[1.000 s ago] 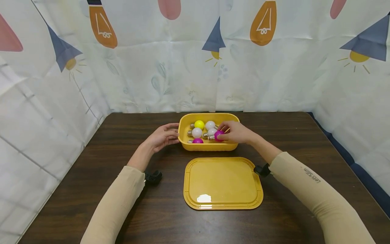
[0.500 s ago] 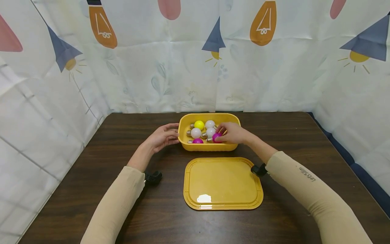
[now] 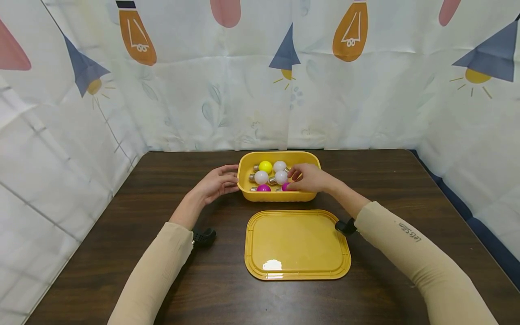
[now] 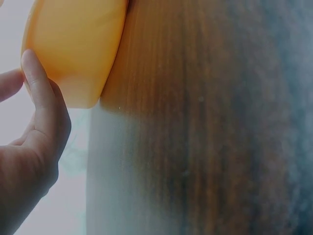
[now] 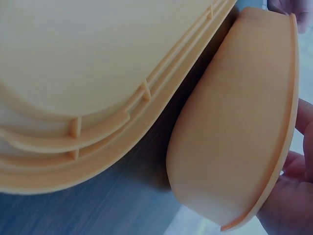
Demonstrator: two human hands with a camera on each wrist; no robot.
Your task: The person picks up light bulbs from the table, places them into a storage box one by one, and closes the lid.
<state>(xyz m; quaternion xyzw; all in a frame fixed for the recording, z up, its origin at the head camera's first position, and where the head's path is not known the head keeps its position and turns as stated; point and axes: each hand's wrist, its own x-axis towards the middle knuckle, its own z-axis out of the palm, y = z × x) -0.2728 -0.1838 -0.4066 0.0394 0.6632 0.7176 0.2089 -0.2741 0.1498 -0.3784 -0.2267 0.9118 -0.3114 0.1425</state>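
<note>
In the head view a yellow plastic box [image 3: 260,196] stands near the far side of the table, with several light bulbs inside. My right hand [image 3: 310,177] reaches over its right end and holds a purple light bulb [image 3: 285,186] low behind the front wall, partly hidden. Another purple bulb [image 3: 263,188] lies front left, a yellow bulb [image 3: 266,166] at the back. White bulbs [image 3: 261,177] lie between them. Fairly straight fingers of my left hand [image 3: 217,183] touch the box's left end. The left wrist view shows a finger [image 4: 39,81] against the box wall.
A yellow lid [image 3: 298,243], tray-like with a ribbed rim, lies flat on the dark wooden table [image 3: 203,280] in front of the box. Behind the table hangs a patterned white curtain [image 3: 243,113]. A black wrist camera [image 3: 345,226] overhangs the lid's right edge.
My right hand has moved slightly left and lowered the purple bulb deeper into the box, behind the front wall. The left hand has stayed at the box's left end.
</note>
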